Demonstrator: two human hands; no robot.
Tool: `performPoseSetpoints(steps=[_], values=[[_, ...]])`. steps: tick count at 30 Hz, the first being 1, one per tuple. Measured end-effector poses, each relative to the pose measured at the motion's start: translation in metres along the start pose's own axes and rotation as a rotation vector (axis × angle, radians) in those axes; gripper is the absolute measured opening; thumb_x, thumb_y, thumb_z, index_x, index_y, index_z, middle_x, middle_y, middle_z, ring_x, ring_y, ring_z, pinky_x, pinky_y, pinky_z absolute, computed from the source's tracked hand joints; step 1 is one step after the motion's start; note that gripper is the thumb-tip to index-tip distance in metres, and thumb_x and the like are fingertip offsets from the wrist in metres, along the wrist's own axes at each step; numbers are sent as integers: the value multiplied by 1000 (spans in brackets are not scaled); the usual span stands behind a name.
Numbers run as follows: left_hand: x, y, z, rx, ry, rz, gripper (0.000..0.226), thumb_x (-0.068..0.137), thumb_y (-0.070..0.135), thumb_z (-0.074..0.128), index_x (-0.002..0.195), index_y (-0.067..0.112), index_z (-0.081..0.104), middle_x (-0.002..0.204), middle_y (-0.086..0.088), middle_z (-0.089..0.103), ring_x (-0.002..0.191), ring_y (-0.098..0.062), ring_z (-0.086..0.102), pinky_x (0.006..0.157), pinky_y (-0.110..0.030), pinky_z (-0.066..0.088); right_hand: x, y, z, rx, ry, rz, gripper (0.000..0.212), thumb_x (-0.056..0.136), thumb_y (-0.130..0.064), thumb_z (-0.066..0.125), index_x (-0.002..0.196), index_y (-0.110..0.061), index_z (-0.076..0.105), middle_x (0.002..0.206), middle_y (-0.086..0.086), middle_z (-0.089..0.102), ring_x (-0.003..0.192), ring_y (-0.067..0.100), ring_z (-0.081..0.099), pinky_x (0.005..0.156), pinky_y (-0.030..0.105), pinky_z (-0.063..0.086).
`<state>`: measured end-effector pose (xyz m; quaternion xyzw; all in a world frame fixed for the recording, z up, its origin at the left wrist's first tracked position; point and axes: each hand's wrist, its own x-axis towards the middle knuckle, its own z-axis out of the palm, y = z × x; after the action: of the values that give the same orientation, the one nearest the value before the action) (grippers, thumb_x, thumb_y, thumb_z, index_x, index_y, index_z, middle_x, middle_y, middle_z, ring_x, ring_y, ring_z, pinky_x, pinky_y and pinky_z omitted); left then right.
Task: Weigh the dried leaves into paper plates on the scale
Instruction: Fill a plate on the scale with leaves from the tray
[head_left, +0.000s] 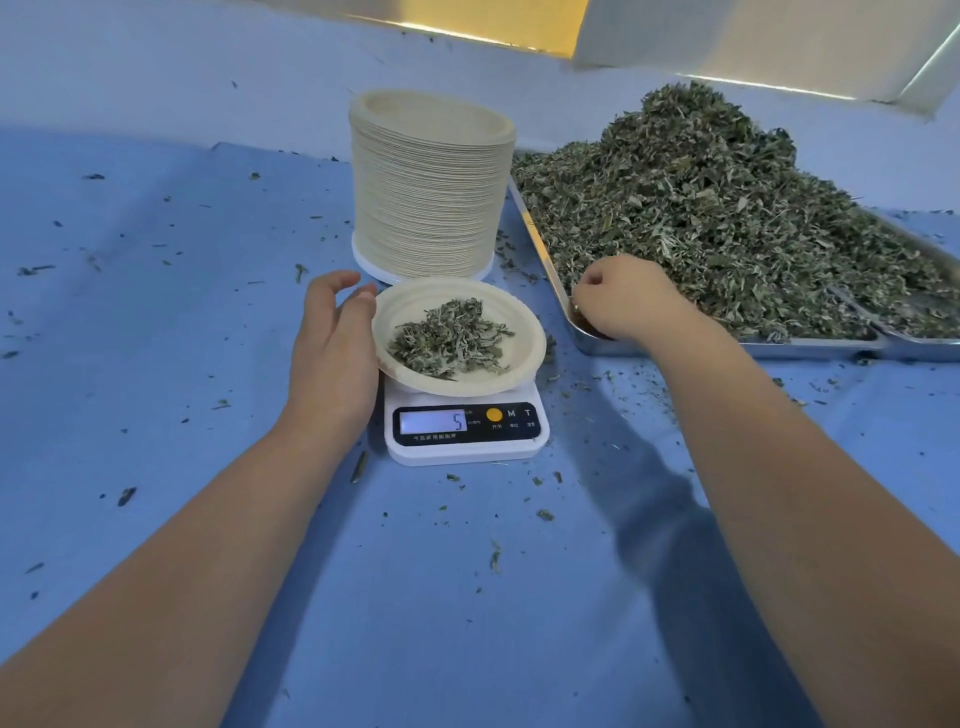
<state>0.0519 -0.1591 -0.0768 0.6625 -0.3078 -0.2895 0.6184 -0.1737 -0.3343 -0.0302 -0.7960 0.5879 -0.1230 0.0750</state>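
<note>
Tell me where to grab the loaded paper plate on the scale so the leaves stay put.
Take the paper plate by its left rim, coming in from the left, where the left hand is beside it. The rim overhangs the scale, so fingers can slip under with the thumb on top. The leaves are heaped mid-plate, leaving that rim bare; keep it level.

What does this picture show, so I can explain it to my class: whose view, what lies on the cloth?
A camera on the person's head looks down at two bare hands. On the blue cloth stands a white digital scale reading 5, bearing a round cream paper plate of dried green leaves. The left hand touches its rim. Behind stands a tall stack of cream paper plates. The right hand curls into a steel tray heaped with more leaves; what it holds is hidden.
</note>
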Motion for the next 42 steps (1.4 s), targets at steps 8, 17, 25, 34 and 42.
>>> performPoseSetpoints(steps=[8, 17, 25, 34, 42], values=[[-1, 2, 1, -12, -4, -8, 17, 89, 53, 48, 102, 60, 54, 105, 12, 69, 102, -18, 67, 96, -58, 54, -10, 2, 19, -82, -87, -14, 65, 100, -69, 20, 89, -15, 55, 89, 7, 61, 80, 25, 57, 64, 37, 42], [1, 1, 0, -32, -6, -6, 14, 91, 50, 50, 102, 58, 54, 101, 12, 69, 102, -19, 67, 99, -58, 53, -2, 3, 13, 90, 222, -16, 44, 104, -38, 40, 69, -13, 48, 65, 6, 53, 59, 24, 49, 50, 28, 29], [2, -6, -2, -54, 4, 14, 17, 92, 48, 51, 106, 56, 57, 94, 24, 69, 98, -6, 65, 95, -46, 55, -6, 3, 15, 103, 284, -16, 43, 104, -36, 42, 66, -16, 46, 62, 4, 53, 58, 23, 50, 50, 28, 27], [8, -11, -1, -48, 20, 46, 14, 97, 46, 52, 111, 49, 57, 86, 40, 63, 78, 17, 59, 79, -31, 47, -10, -1, 20, 107, 352, -40, 42, 105, -35, 40, 70, -13, 48, 63, 5, 51, 59, 25, 48, 51, 31, 29], [9, -12, -1, -31, 17, 37, 13, 93, 51, 52, 105, 55, 57, 87, 38, 64, 84, 7, 63, 86, -39, 54, -6, -2, 19, 79, 303, -15, 41, 104, -34, 41, 69, -12, 49, 64, 7, 53, 60, 25, 51, 50, 28, 29]])
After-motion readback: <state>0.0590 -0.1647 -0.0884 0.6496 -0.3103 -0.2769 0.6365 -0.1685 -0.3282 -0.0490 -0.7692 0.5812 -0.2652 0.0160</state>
